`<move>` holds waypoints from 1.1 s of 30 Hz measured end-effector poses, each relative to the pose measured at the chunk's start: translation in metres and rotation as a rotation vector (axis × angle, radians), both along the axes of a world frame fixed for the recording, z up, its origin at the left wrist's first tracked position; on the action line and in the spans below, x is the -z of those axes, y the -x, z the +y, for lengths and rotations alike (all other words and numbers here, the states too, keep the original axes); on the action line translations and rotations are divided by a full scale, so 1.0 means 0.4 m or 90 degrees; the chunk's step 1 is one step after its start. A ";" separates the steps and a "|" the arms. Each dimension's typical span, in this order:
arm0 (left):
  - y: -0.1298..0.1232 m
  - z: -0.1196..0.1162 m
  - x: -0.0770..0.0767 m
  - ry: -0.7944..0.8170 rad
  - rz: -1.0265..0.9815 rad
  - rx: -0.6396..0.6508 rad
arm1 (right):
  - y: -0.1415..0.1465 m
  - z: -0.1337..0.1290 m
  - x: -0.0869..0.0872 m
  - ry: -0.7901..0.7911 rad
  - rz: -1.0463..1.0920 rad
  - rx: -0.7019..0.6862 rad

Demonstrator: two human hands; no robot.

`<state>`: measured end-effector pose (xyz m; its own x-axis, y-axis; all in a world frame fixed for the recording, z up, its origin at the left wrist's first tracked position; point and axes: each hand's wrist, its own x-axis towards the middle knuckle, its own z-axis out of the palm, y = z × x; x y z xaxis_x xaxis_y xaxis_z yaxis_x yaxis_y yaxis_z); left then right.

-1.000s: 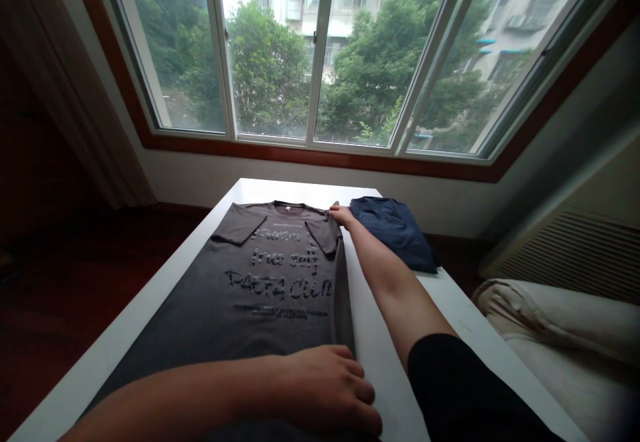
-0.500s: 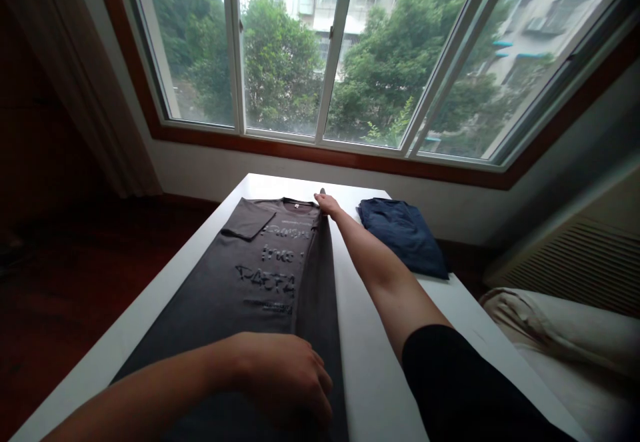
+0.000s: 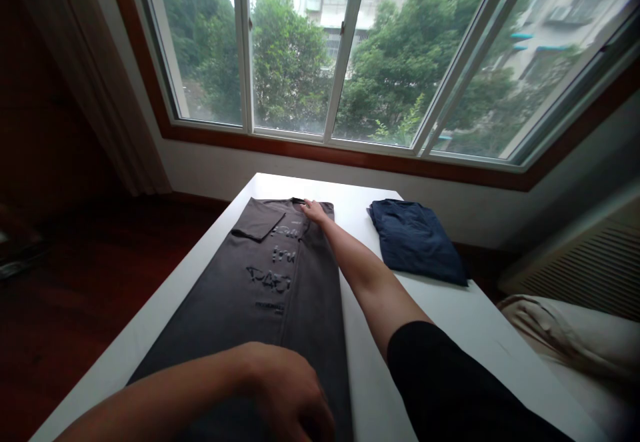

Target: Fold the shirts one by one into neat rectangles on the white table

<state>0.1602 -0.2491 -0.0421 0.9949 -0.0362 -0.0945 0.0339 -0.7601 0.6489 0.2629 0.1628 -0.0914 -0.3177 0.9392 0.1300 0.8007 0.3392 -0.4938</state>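
Note:
A dark grey T-shirt [image 3: 210, 322] with raised black lettering lies lengthwise on a white table [image 3: 360, 192], its collar toward the window. The left sleeve is turned inward, and the right side is folded over part of the lettering. At the far end, my right hand [image 3: 313, 211] lies on the shirt beside the collar, at the top of the folded edge, fingers stretched out. My left hand [image 3: 295, 392] is closed over the near part of the shirt with curled fingers; its fingertips are mostly hidden, and it appears to grip the cloth.
Folded dark blue clothing [image 3: 417, 239] rests on the table's right side. Behind the table is a wide window [image 3: 330, 62] with a brown frame. A curtain [image 3: 90, 82] hangs at left. At right are pale bedding [image 3: 575, 325] and a slatted panel [image 3: 595, 249].
My right hand has moved left toward the collar, bringing the shirt's right side further over the lettering. My left hand has shifted slightly down. The view has shifted a little.

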 end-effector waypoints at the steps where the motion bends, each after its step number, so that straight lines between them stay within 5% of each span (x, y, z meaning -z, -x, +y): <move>1: -0.004 -0.003 0.003 -0.026 -0.020 -0.026 | 0.005 -0.008 0.008 -0.007 -0.005 0.004; 8: -0.051 -0.068 0.057 -0.305 -0.144 -0.154 | 0.005 -0.091 0.056 -0.071 -0.048 0.048; 15: -0.073 -0.115 0.154 -0.523 -0.209 -0.142 | -0.063 -0.175 0.097 -0.079 -0.079 -0.039; 20: -0.098 -0.125 0.187 -0.585 -0.222 -0.153 | -0.144 -0.154 0.070 -0.099 0.008 0.101; 24: -0.113 -0.116 0.160 -0.534 -0.221 -0.131 | -0.222 -0.127 0.066 -0.021 0.024 0.201; 29: -0.107 -0.085 0.079 -0.464 -0.170 -0.136 | -0.249 -0.086 0.066 0.031 0.071 0.182; 33: -0.121 -0.070 0.087 -0.457 -0.198 -0.077 | -0.234 -0.054 0.058 0.067 0.166 0.186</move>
